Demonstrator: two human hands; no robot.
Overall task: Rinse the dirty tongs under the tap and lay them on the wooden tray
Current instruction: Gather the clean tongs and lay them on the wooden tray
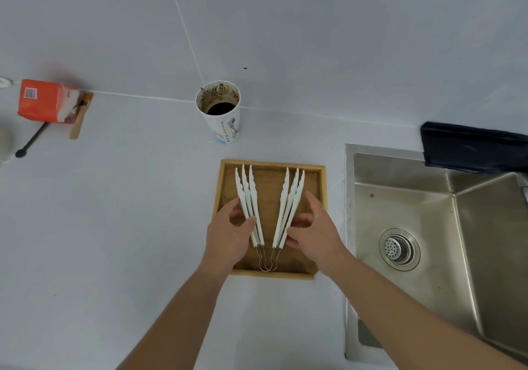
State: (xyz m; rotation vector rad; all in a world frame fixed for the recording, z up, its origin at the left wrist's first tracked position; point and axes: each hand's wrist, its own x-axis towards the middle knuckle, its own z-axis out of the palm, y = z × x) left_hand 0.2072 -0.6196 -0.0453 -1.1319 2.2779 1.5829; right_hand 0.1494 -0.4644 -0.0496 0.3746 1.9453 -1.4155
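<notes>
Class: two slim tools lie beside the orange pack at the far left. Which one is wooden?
The pale wooden stick, flat and tan, lying just right of the orange pack. The other tool is black, thin and round-ended, angled out toward the counter's left edge.

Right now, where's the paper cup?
In the head view the paper cup stands upright on the white counter against the wall, just behind the wooden tray and left of the sink.
</notes>
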